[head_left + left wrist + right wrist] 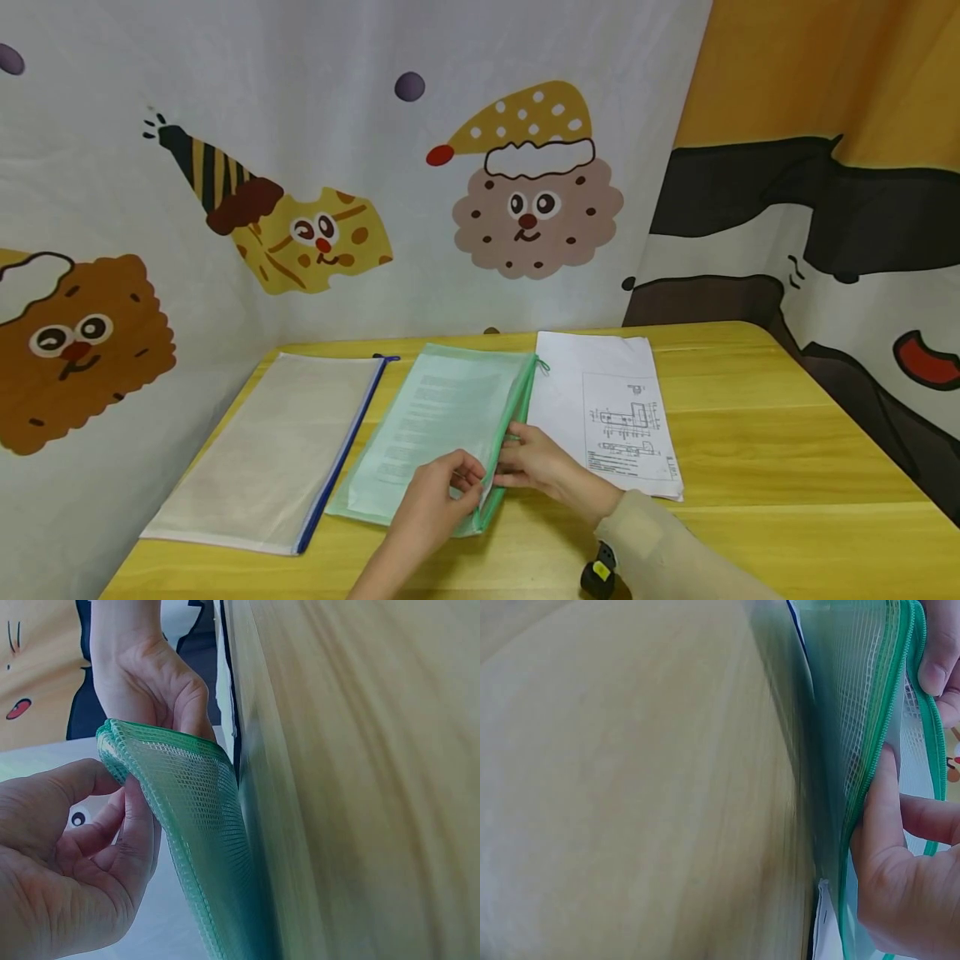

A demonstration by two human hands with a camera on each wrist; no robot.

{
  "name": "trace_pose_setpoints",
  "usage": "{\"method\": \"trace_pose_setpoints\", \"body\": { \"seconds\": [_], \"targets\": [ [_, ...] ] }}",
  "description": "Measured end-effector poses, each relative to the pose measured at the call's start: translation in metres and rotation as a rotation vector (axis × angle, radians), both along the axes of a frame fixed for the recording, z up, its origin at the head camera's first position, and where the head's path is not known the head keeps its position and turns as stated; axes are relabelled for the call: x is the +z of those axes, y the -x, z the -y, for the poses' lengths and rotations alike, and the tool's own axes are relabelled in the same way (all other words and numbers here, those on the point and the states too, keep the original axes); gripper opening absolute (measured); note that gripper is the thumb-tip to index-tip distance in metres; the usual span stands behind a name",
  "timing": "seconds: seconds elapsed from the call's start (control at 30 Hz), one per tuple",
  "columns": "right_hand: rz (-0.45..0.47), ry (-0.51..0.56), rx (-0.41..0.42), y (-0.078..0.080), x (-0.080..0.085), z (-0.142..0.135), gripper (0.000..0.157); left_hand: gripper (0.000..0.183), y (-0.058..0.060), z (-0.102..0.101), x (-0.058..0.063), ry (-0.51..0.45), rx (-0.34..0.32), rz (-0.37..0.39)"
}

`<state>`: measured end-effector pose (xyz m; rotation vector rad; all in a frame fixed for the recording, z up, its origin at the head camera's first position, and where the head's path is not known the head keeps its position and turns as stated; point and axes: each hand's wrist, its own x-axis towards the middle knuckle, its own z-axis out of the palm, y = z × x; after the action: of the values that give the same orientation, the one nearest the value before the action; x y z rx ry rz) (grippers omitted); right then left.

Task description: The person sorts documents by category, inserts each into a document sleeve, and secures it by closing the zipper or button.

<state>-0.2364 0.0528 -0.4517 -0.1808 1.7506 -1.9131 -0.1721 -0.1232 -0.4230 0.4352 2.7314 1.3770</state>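
Observation:
A green mesh zipper pouch [450, 400] lies on the table with printed paper showing through it. Its zipper side stands parted in the right wrist view, with green zipper teeth along both edges. My left hand [442, 492] pinches the upper edge near the front corner, thumb against fingertips. At the opening is my right hand [543, 467], its fingers fairly straight and reaching between the two zipper edges. One right finger [883, 799] lies along the inner side of an edge. The right fingertips are partly hidden by the pouch in the head view.
Left of the pouch lies a whitish zipper pouch [262, 450] with a blue zipper. A stack of paper [558, 367] with a technical drawing lies to the right, close to the green pouch. A cartoon-printed curtain [337, 125] hangs behind the wooden table [750, 450].

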Motion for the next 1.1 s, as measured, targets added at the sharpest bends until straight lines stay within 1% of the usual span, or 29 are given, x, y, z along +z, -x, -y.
{"method": "trace_pose_setpoints", "body": {
  "seconds": [0.4, 0.63, 1.1],
  "targets": [
    [0.001, -0.003, 0.001, -0.0017, -0.0004, 0.0017, 0.045, 0.005, -0.001, -0.0003, 0.001, 0.003, -0.002, 0.021],
    [-0.013, -0.001, 0.014, -0.0033, -0.0004, 0.0011, 0.045, 0.004, -0.0013, 0.0001, 0.0001, -0.001, -0.004, 0.025],
    [0.007, 0.012, 0.022, -0.0023, -0.0005, 0.0004, 0.044, 0.004, -0.001, 0.0003, -0.0017, -0.012, -0.012, 0.03]
  ]
}}
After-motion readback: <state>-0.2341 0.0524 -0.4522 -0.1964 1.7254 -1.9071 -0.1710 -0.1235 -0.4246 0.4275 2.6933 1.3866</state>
